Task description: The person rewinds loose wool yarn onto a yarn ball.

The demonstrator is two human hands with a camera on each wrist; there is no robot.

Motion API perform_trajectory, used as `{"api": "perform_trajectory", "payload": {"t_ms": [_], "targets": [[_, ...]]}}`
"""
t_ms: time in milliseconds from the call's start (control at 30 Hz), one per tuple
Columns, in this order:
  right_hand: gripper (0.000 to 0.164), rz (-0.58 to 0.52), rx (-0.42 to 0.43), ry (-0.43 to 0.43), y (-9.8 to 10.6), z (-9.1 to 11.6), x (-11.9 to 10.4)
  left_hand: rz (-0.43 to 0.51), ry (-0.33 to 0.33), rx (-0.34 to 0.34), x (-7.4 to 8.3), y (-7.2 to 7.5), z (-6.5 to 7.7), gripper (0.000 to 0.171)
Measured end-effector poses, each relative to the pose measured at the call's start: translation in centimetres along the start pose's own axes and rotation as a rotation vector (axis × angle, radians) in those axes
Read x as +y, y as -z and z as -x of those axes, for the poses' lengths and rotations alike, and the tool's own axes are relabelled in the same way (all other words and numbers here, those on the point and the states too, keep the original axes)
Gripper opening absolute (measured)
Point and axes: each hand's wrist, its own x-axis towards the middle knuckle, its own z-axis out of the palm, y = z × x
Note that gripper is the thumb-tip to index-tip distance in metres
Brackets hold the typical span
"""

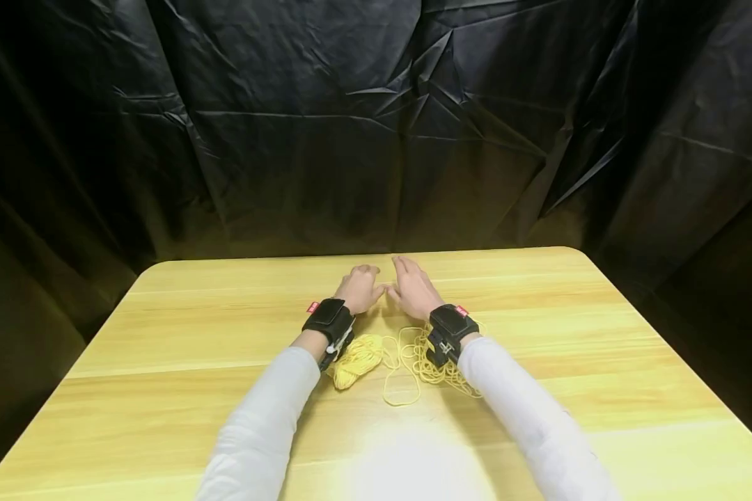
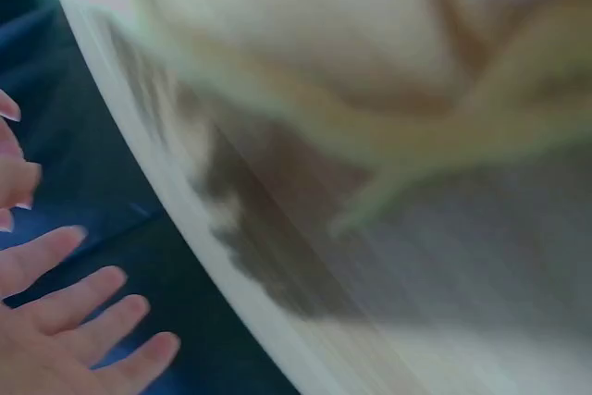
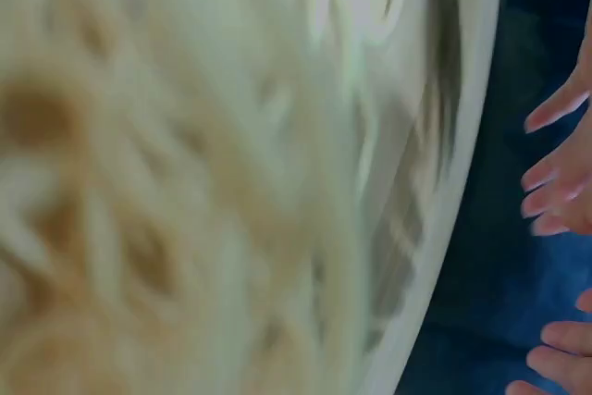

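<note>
My left hand [image 1: 358,289] and right hand [image 1: 416,289] are held over the far part of the table, thumbs close together at the middle. Both have extended fingers and hold nothing. Beside my left wrist lies a bundled skein of yellow yarn [image 1: 358,358]. Under and around my right wrist spreads a loose, tangled heap of yellow yarn [image 1: 437,374], partly hidden by the wristband. A looped strand [image 1: 402,404] lies between the two. Up close and blurred, yarn [image 3: 185,182] fills much of the right wrist view. Spread fingers [image 2: 65,307] show in the left wrist view.
The wooden table [image 1: 163,334] has rounded far corners. A black curtain [image 1: 301,181] hangs behind it and at both sides. Black bands [image 1: 329,316] with small devices circle both wrists, over white sleeves [image 1: 263,424]. Bright glare falls on the near middle of the tabletop.
</note>
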Motion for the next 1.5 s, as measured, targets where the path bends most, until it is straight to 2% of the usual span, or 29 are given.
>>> {"api": "perform_trajectory", "payload": {"t_ms": [300, 467, 533, 667, 833, 967, 1167, 1233, 1333, 1400, 1500], "targets": [[0.048, -0.146, -0.126, 0.066, -0.8, 2.7, -2.6, 0.053, -0.079, -0.143, -0.1, 0.5, 3.9, 0.038], [0.043, -0.234, -0.211, 0.127, -1.4, 4.2, -3.5, 0.118, -0.082, -0.235, -0.3, 1.0, 5.9, 0.043], [0.043, -0.259, -0.237, 0.141, -1.5, 4.7, -3.7, 0.123, -0.067, -0.269, -0.4, 1.2, 6.5, 0.047], [0.047, -0.293, -0.271, 0.155, -1.5, 5.3, -4.1, 0.126, -0.020, -0.293, -0.6, 1.5, 7.8, 0.053], [0.048, -0.349, -0.324, 0.160, -0.9, 5.9, -5.1, 0.145, 0.084, -0.304, -0.7, 2.2, 9.6, 0.059], [0.047, -0.370, -0.348, 0.145, -0.6, 6.3, -5.6, 0.177, 0.104, -0.347, -1.0, 3.0, 10.7, 0.060], [0.051, -0.446, -0.419, 0.121, -0.6, 6.7, -6.1, 0.190, 0.141, -0.454, -0.9, 3.8, 11.7, 0.061], [0.055, -0.478, -0.453, 0.093, -0.4, 6.8, -6.4, 0.193, 0.172, -0.462, -0.6, 3.6, 12.0, 0.057], [0.062, -0.502, -0.477, 0.067, -0.3, 6.9, -6.8, 0.207, 0.204, -0.428, -0.1, 3.2, 12.3, 0.041], [0.067, -0.504, -0.479, 0.056, -0.3, 7.0, -7.1, 0.216, 0.212, -0.395, 0.1, 2.9, 12.4, 0.031], [0.072, -0.499, -0.470, 0.037, -0.6, 7.2, -7.3, 0.230, 0.200, -0.357, 0.3, 2.5, 12.5, 0.026]]}}
